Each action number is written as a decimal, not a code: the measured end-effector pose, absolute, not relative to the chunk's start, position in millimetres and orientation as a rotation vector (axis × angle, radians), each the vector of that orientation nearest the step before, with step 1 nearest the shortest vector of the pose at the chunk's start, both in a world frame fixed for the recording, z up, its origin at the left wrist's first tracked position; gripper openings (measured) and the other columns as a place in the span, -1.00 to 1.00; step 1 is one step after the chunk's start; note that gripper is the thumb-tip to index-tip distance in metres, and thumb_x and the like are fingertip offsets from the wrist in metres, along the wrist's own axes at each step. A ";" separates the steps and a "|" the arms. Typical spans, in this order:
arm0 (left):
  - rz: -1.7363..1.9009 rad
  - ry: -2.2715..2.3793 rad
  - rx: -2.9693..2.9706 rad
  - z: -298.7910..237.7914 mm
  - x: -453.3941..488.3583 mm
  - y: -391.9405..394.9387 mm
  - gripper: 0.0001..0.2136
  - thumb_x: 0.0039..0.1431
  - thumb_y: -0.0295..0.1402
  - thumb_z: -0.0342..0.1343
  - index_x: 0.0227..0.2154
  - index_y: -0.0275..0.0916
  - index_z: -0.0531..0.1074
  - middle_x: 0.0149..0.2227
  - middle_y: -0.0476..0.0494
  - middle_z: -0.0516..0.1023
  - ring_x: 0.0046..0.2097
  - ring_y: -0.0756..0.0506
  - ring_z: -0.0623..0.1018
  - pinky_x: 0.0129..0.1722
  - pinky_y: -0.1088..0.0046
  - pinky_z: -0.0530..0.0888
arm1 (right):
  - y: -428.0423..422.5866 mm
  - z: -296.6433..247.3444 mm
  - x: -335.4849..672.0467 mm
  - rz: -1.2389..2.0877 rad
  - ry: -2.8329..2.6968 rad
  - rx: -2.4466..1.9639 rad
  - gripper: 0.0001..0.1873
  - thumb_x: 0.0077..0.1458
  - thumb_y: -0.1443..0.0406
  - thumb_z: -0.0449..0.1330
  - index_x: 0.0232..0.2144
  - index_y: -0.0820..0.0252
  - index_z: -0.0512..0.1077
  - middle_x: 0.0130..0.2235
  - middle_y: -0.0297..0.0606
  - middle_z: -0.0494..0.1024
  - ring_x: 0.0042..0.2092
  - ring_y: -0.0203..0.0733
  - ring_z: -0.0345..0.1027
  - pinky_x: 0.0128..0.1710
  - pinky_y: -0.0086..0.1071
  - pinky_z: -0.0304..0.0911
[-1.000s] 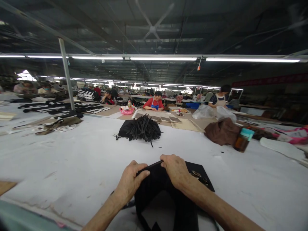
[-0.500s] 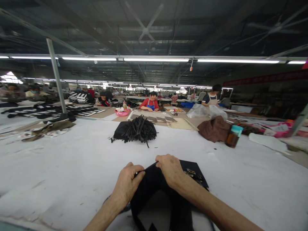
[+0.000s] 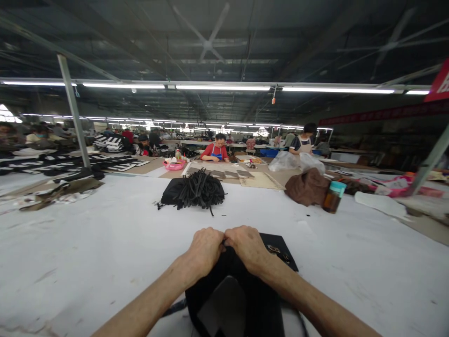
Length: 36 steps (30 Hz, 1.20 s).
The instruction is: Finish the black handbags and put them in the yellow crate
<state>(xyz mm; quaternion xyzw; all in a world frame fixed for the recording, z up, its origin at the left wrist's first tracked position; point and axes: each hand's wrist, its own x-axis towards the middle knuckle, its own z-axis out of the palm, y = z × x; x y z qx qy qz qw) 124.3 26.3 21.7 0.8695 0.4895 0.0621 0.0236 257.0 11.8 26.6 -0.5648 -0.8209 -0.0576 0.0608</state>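
A black bag (image 3: 261, 299), or a bag-shaped piece with a wide opening, is close in front of me on the white table. My left hand (image 3: 206, 248) is closed on its far top edge, fingers pinched. Right beside it, my right hand (image 3: 247, 245) pinches the same edge, and the two sets of fingertips almost meet. What lies exactly between the fingertips is hidden. Behind my right wrist shows a flat black panel (image 3: 286, 245) with small gold-coloured metal parts (image 3: 275, 250) on it.
A pile of black strips (image 3: 199, 187) lies ahead on the white table (image 3: 105, 252). To the right are a brown cloth (image 3: 305, 187) and a jar with a turquoise lid (image 3: 334, 199). A pink basket (image 3: 174, 164) stands farther off, where a co-worker in red (image 3: 216, 150) sits.
My left hand has moved right along the bag's edge, up to my right hand. The right hand keeps its pinch in nearly the same place. The view has shifted slightly.
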 end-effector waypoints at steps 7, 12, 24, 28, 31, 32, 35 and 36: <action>0.227 1.477 2.618 24.5 97.7 19.2 -0.83 0.00 -0.42 -0.08 -0.52 -0.25 0.42 -0.49 -0.17 0.50 -0.41 -0.12 0.48 -0.47 0.47 0.27 | -20.5 27.0 282.9 0.023 -2.231 -1.923 -0.22 -0.30 0.30 0.29 0.04 0.19 0.14 -0.10 -0.14 0.37 -0.08 -0.04 0.21 -0.19 -0.34 0.06; 0.335 1.343 2.502 37.3 71.9 -10.6 -0.83 0.01 -0.44 -0.09 -0.60 -0.22 0.35 -0.60 -0.01 0.39 -0.51 -0.01 0.38 -0.51 0.55 0.22 | -21.2 27.0 301.8 0.209 -2.397 -1.836 -0.87 -0.12 0.42 0.06 -0.49 0.14 0.38 -0.40 -0.35 0.46 -0.29 -0.24 0.30 -0.37 -0.46 0.01; 0.413 1.378 2.435 19.7 51.5 -27.8 -0.83 -0.01 -0.46 -0.13 -0.62 -0.19 0.29 -0.58 0.01 0.40 -0.49 -0.02 0.39 -0.47 0.56 0.22 | -4.3 12.0 282.3 -0.233 -2.598 -1.654 -0.88 0.07 0.35 0.01 -0.46 0.17 0.31 -0.45 -0.36 0.46 -0.39 -0.27 0.30 -0.47 -0.43 -0.10; 0.419 1.392 2.464 16.0 54.3 -26.9 -0.83 0.00 -0.46 -0.15 -0.62 -0.20 0.25 -0.61 0.01 0.37 -0.52 -0.02 0.38 -0.49 0.55 0.21 | -11.7 6.9 288.9 -0.530 -2.656 -1.470 -0.83 0.14 0.31 -0.03 -0.20 0.16 0.26 -0.35 -0.30 0.43 -0.38 -0.24 0.29 -0.43 -0.39 -0.06; 0.433 1.382 2.467 13.6 56.1 -26.4 -0.84 0.00 -0.47 -0.15 -0.61 -0.20 0.25 -0.55 -0.01 0.39 -0.47 -0.02 0.40 -0.46 0.55 0.23 | -15.2 8.6 293.7 -0.753 -2.727 -1.297 -0.69 0.16 0.32 -0.08 -0.02 0.14 0.14 -0.28 -0.25 0.40 -0.37 -0.23 0.26 -0.37 -0.35 -0.02; 0.449 1.365 2.476 13.0 57.5 -26.5 -0.84 0.00 -0.48 -0.15 -0.60 -0.21 0.25 -0.50 -0.02 0.41 -0.44 -0.02 0.41 -0.44 0.55 0.24 | -15.7 10.0 294.6 -0.802 -2.751 -1.241 -0.69 0.16 0.34 -0.08 -0.02 0.14 0.15 -0.28 -0.24 0.39 -0.36 -0.23 0.25 -0.37 -0.34 0.00; 0.479 1.334 2.478 12.9 66.4 -28.4 -0.85 -0.02 -0.50 -0.15 -0.60 -0.22 0.26 -0.43 -0.05 0.42 -0.38 -0.03 0.42 -0.40 0.54 0.26 | -17.9 14.8 291.3 -0.897 -2.758 -1.196 -0.76 0.12 0.41 -0.06 -0.16 0.23 0.27 -0.31 -0.20 0.38 -0.33 -0.18 0.22 -0.34 -0.30 0.04; 0.478 1.335 2.458 13.2 70.4 -29.4 -0.84 -0.01 -0.50 -0.15 -0.59 -0.22 0.27 -0.44 -0.05 0.43 -0.38 -0.03 0.43 -0.40 0.54 0.26 | -19.6 16.0 287.4 -0.915 -2.736 -1.228 -0.80 0.09 0.43 -0.04 -0.23 0.27 0.31 -0.33 -0.18 0.38 -0.31 -0.16 0.21 -0.34 -0.29 0.06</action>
